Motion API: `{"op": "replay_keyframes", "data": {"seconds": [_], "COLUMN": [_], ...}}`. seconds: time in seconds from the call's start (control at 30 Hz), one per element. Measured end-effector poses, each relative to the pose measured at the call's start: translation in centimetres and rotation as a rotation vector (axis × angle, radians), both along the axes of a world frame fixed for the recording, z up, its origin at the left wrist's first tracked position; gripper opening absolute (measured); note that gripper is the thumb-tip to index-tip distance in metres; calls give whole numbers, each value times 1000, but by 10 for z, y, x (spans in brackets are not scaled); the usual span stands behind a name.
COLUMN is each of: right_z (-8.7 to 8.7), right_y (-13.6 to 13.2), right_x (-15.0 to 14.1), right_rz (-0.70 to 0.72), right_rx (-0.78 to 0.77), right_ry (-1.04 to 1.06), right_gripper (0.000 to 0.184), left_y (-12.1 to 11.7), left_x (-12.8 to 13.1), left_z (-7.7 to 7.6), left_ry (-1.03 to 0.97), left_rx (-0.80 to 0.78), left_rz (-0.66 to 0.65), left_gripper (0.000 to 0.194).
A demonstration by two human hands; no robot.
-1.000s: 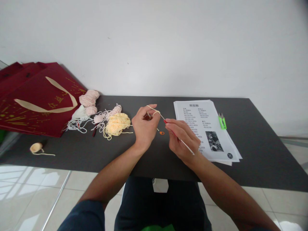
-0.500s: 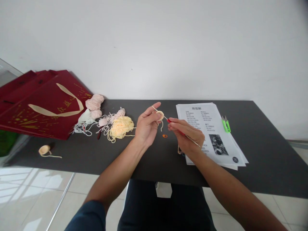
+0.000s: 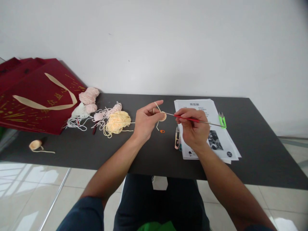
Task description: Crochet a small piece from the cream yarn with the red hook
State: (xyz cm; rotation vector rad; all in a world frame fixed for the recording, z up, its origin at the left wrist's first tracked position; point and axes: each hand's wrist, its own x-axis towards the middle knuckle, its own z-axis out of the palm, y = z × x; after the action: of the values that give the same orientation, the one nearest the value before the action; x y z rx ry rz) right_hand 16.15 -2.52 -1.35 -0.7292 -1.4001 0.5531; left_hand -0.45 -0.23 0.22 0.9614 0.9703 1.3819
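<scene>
My left hand [image 3: 147,122] pinches a small round piece of cream crochet work [image 3: 163,116] between thumb and fingers. Yarn loops over its raised index finger, and a loose tail hangs below the piece. In my right hand [image 3: 194,128] is a crochet hook [image 3: 190,119] with a red grip and metal shaft, its thin tip reaching left to the crochet piece. An orange stitch marker [image 3: 162,131] lies on the table just under the piece. From the pale yellow yarn ball [image 3: 117,122], a strand runs to my left hand.
Printed sheets [image 3: 218,141] lie under my right hand, with green-handled snips [image 3: 222,120] on their right edge and another pair of snips [image 3: 177,138] at their left. Pink yarn [image 3: 89,95], white yarn [image 3: 80,111] and dark red bags [image 3: 40,96] stand left. A small cream crocheted cup [image 3: 35,145] sits front left.
My right hand has turned, bringing the hook from a downward slant to nearly level. My left hand has rolled so the round piece shows. The snips left of the sheets have come into view.
</scene>
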Motion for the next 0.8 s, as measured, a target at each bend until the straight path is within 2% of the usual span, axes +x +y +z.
{"op": "replay_keyframes", "data": {"seconds": [0.1, 0.17, 0.23, 0.33, 0.43, 0.53, 0.8], "right_z": [0, 0, 2, 7, 10, 9, 7], "right_y": [-5, -9, -11, -11, -8, -5, -2], "right_x": [1, 0, -2, -3, -2, 1, 6], "right_rz": [-75, -98, -112, -89, -17, 48, 122], "right_rx": [101, 136, 105, -34, -139, -183, -250], "right_ry": [-183, -219, -156, 34, 181, 237, 339], "right_gripper": [11, 15, 14, 10, 14, 18, 21], "left_y": [0, -2, -3, -4, -2, 1, 2], "left_x": [2, 2, 2, 0, -3, -5, -6], "left_z": [-3, -4, -5, -6, -7, -9, -10], "left_ry": [90, 173, 253, 287, 234, 186, 146], "left_rx": [-1, 63, 182, 291, 265, 236, 238], "left_rz": [69, 103, 129, 100, 6, -52, -78], "left_gripper": [46, 45, 45, 43, 41, 39, 33]}}
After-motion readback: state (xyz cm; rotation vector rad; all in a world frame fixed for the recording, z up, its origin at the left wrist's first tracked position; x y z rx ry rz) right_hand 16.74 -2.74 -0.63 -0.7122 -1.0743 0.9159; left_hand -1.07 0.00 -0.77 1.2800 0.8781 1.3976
